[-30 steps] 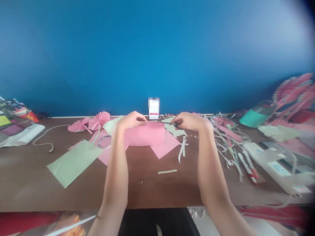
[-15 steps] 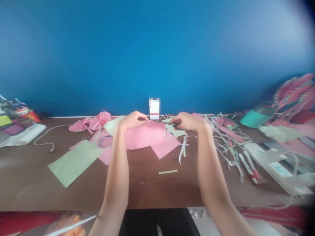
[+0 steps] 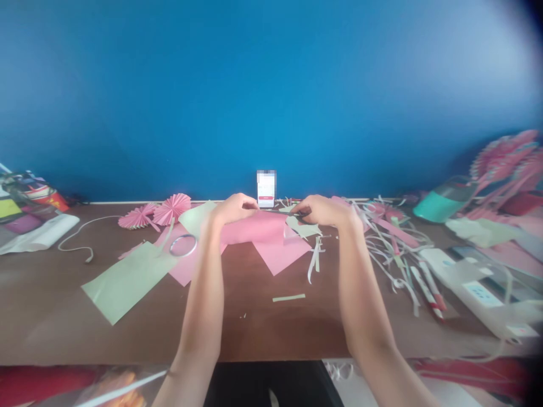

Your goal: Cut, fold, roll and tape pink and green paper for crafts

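Note:
My left hand (image 3: 237,208) pinches the upper edge of a pink paper sheet (image 3: 254,229), holding it raised over the table. Wrapped around the dark handles of a pair of scissors (image 3: 299,214) is my right hand (image 3: 318,209). The thin blades point left along the top edge of the pink sheet, towards my left fingertips; whether they are apart is too small to tell. Under the raised sheet lies another pink paper (image 3: 275,257). Close to my right hand are pale green paper scraps (image 3: 306,227) and thin white strips (image 3: 314,260).
A phone (image 3: 266,189) stands against the blue wall. On the left lie a green sheet (image 3: 131,282), a tape ring (image 3: 183,245) and pink paper fans (image 3: 172,209). To the right are tangled strips (image 3: 382,243), markers (image 3: 428,291), a power strip (image 3: 470,288) and a teal container (image 3: 441,202).
My left hand has shifted slightly right with the pink sheet. The sheet's lower edge has risen, showing more of the paper beneath and the tape ring. My right hand stays nearly in place.

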Motion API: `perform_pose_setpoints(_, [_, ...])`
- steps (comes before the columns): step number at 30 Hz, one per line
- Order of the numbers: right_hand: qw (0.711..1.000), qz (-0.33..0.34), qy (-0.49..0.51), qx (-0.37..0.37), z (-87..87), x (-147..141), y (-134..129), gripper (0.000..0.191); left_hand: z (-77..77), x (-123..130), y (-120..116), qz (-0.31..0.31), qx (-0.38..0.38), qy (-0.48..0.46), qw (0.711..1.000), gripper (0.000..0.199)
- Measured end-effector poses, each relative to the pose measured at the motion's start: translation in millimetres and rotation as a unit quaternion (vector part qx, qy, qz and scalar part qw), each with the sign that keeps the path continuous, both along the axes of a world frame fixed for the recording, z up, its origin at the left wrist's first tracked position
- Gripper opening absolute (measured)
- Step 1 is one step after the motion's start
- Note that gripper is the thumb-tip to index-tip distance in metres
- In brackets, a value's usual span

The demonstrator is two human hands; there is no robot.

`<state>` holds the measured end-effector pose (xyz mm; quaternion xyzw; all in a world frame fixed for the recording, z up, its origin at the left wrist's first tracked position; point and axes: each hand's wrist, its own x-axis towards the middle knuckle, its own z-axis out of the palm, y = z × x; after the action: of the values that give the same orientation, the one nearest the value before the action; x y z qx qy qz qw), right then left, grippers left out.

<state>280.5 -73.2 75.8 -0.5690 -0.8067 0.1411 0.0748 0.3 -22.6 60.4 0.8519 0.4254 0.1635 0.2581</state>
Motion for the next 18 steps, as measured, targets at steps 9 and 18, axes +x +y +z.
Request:
perform_pose_setpoints(9, [1.0,-0.009,-0.013,0.003,2.2,0.7,-2.1,0.042,3.6,-6.0,-3.8,0.015,-0.003,0.005,1.0,0.031])
perform_pose_setpoints(18, [1.0,-0.013,0.007,-0.001,0.5,0.7,-0.2,0.043,6.3,-2.4,-5.5,0.018,0.004,-0.014,1.0,0.028])
